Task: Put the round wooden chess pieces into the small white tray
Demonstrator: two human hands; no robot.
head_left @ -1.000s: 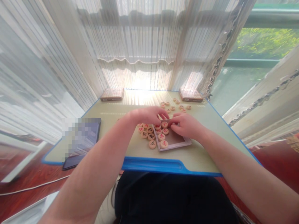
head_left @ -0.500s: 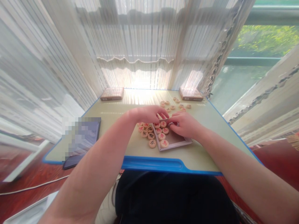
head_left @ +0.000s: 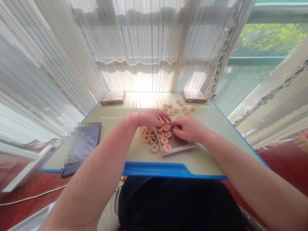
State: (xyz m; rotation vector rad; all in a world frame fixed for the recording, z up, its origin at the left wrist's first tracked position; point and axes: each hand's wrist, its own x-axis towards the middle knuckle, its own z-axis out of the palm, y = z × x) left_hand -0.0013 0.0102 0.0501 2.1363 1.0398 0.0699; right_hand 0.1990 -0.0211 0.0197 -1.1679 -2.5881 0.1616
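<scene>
A shallow open box [head_left: 179,150] lies on the table in front of me, with red-lettered Chinese chess pieces [head_left: 164,141] along its left side. My left hand [head_left: 156,118] is over the box's far left corner, fingers apart and bent downward; its thumb side is partly hidden. My right hand [head_left: 189,127] reaches over the far right part of the box with its fingers curled inward, and whatever they grip is hidden. Left of the box lie loose chess pieces [head_left: 154,148], some marked black and some red, partly behind my left hand.
More chess pieces [head_left: 175,110] are scattered farther back. Two flat boxes [head_left: 113,97] [head_left: 194,96] rest at the far corners. A dark tablet [head_left: 88,141] lies at the left edge of the blue-rimmed table [head_left: 154,169]. Sheer curtains [head_left: 144,38] hang behind.
The whole view has shifted slightly, so the table and its things appear a little farther left. Both hands remain at the box, with almost no change in their pose.
</scene>
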